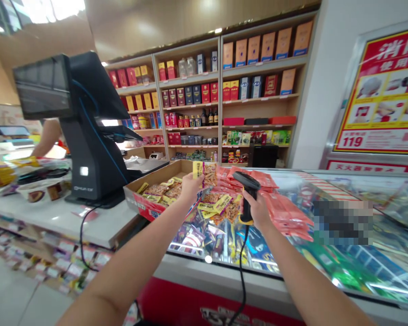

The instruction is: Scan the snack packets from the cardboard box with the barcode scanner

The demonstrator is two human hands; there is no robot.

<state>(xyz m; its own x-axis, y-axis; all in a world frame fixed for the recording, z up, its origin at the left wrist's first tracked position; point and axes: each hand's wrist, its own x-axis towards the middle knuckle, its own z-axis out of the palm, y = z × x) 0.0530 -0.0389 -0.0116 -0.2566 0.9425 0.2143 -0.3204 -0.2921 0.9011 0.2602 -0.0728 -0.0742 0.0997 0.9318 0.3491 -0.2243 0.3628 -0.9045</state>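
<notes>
In the head view, a pixelated patch [343, 222] covers part of the glass top of the display freezer [336, 267], so whatever lies there cannot be made out. Glare and reflections blur the goods under the glass. A co-worker's forearm [49, 136] shows behind the black checkout terminal [88, 140], with the hand cut off from sight.

The left arm stretches forward, and the left hand [191, 190] grips a yellow-labelled snack packet [203, 175] upright, its fingers mostly hidden behind the packet. The packet is held in the air above the freezer, just beside a cardboard tray [146, 194] of similar yellow packets. The right hand [255, 209] is closed around the handle of a black barcode scanner [249, 192], whose head is near the packet but not touching it. The scanner's black cable [242, 271] drops past the freezer's front edge. Pink packets [285, 213] lie on the glass to the right.
</notes>
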